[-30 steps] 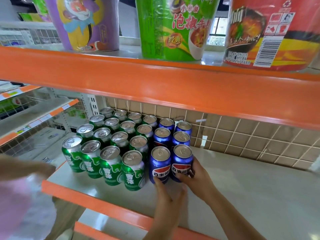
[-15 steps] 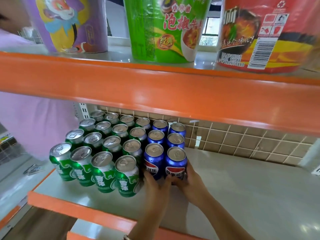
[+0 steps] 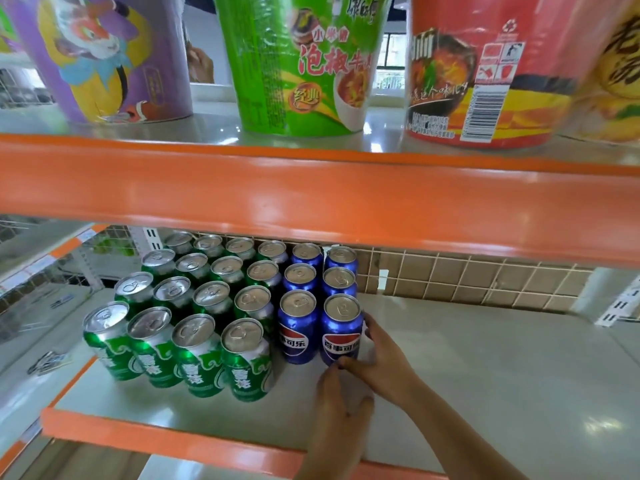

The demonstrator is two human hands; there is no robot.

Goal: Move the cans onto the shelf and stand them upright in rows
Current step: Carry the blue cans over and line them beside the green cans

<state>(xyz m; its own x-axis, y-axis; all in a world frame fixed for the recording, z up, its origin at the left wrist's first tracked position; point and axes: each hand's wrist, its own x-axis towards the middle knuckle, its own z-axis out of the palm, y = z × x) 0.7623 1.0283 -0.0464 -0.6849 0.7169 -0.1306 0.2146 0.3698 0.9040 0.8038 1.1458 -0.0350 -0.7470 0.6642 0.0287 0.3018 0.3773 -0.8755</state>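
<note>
Near the front edge of the shelf (image 3: 485, 375), the left hand (image 3: 341, 414) is held loosely straight-fingered, tips pointing at the foot of the front blue can (image 3: 341, 336). That upright can is cupped from its right by the right hand (image 3: 382, 358), thumb and fingers (image 3: 372, 332) curled round it.

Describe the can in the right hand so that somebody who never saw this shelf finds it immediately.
On the lower orange-edged shelf, upright cans stand in a block at the left: green cans, then two columns of blue cans. The wanted one is the front can of the rightmost blue column, the block's front right corner; it alone is gripped by the right hand.
</note>
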